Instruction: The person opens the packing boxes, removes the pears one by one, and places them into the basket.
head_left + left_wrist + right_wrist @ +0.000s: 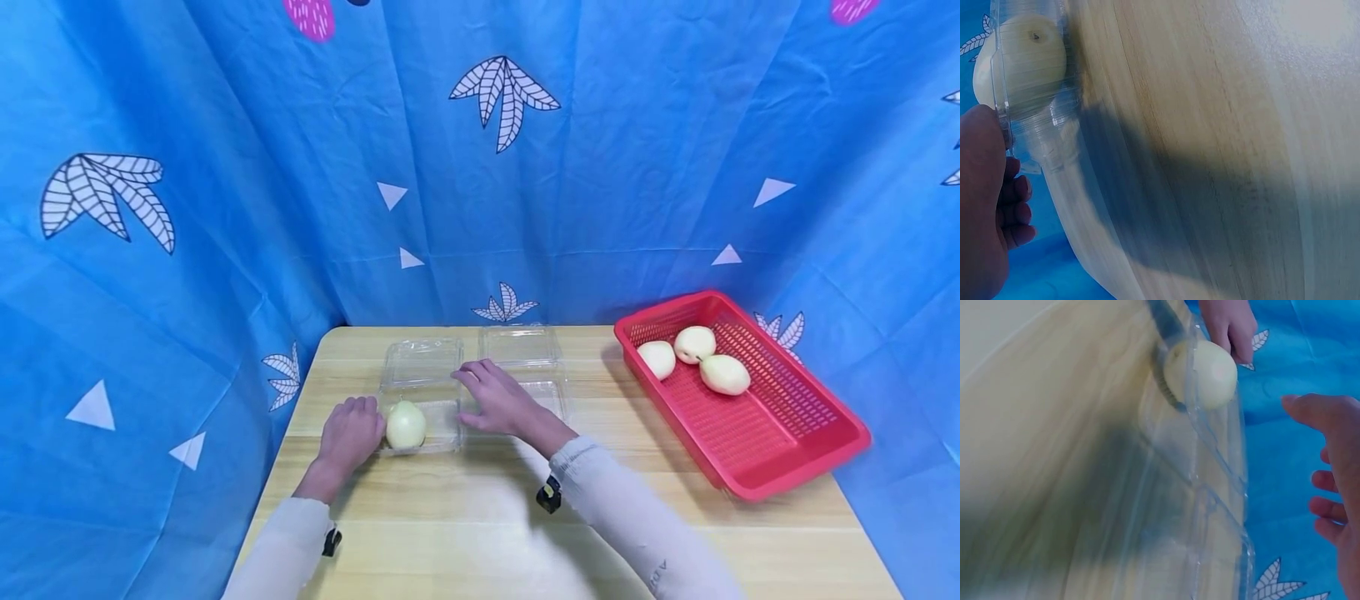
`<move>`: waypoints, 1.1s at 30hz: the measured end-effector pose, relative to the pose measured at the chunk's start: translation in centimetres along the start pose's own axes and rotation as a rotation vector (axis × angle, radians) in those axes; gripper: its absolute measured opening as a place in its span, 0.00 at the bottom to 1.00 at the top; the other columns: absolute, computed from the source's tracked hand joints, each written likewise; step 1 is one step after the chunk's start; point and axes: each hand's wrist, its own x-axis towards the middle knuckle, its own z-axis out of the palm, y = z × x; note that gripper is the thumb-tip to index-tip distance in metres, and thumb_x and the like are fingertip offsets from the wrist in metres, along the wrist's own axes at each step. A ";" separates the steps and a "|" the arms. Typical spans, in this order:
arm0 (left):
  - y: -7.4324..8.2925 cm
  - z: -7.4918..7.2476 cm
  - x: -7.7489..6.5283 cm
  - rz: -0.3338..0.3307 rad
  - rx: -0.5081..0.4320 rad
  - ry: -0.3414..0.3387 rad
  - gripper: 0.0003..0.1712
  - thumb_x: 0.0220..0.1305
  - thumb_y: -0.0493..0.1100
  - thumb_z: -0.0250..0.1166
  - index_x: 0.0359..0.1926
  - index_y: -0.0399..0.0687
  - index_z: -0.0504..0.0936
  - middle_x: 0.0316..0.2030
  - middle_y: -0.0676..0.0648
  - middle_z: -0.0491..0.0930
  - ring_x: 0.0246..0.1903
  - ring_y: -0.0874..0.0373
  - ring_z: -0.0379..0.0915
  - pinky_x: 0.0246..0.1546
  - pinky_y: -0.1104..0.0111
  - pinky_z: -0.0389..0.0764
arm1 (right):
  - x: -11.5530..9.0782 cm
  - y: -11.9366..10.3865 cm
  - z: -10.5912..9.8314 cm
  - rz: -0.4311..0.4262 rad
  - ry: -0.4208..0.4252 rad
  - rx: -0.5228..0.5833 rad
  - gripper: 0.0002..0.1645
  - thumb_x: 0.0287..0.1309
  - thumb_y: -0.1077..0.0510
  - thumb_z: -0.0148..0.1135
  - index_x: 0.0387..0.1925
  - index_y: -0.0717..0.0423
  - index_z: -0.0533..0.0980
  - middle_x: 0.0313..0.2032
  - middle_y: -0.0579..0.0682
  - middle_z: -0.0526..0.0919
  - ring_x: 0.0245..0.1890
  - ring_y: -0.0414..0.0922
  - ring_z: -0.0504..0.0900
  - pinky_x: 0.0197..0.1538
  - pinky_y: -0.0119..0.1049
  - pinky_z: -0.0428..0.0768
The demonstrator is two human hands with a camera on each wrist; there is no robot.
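A pale yellow pear (406,426) sits at the left end of a clear plastic clamshell box (442,419), whose lid (424,362) is folded back behind it. My left hand (352,430) grips the box's left wall; in the left wrist view the thumb lies at the rim and the curled fingers are outside the wall. My right hand (498,400) hovers near the box's right side with thumb and fingers spread, nothing between them. Partly hidden beneath it is a second clear clamshell box (546,395), also with its lid back.
A red plastic basket (757,454) stands at the right of the wooden table (465,542). Inside lie three pears (725,375), grouped toward its far left end. Blue patterned curtains (495,208) hang behind the table and along both sides.
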 end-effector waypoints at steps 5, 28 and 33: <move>0.0 0.0 0.0 -0.006 0.006 -0.006 0.14 0.65 0.40 0.60 0.24 0.41 0.71 0.18 0.45 0.70 0.21 0.49 0.65 0.25 0.60 0.70 | 0.7 -0.9 0.8 -0.003 -0.021 0.002 0.45 0.61 0.35 0.68 0.71 0.54 0.70 0.65 0.53 0.76 0.64 0.49 0.75 0.70 0.41 0.76; -0.1 0.4 0.1 0.014 0.038 -0.003 0.13 0.65 0.40 0.61 0.25 0.41 0.71 0.18 0.46 0.68 0.21 0.50 0.65 0.24 0.61 0.69 | 2.7 -4.3 3.6 0.059 -0.117 0.118 0.50 0.61 0.33 0.68 0.73 0.58 0.66 0.69 0.57 0.74 0.69 0.51 0.74 0.73 0.42 0.74; -0.1 0.4 0.2 0.008 0.038 -0.012 0.13 0.65 0.40 0.61 0.25 0.41 0.71 0.18 0.45 0.70 0.22 0.49 0.67 0.25 0.60 0.70 | 3.1 -4.9 4.0 0.066 -0.147 0.104 0.51 0.61 0.33 0.67 0.73 0.60 0.66 0.68 0.58 0.75 0.68 0.52 0.74 0.74 0.41 0.73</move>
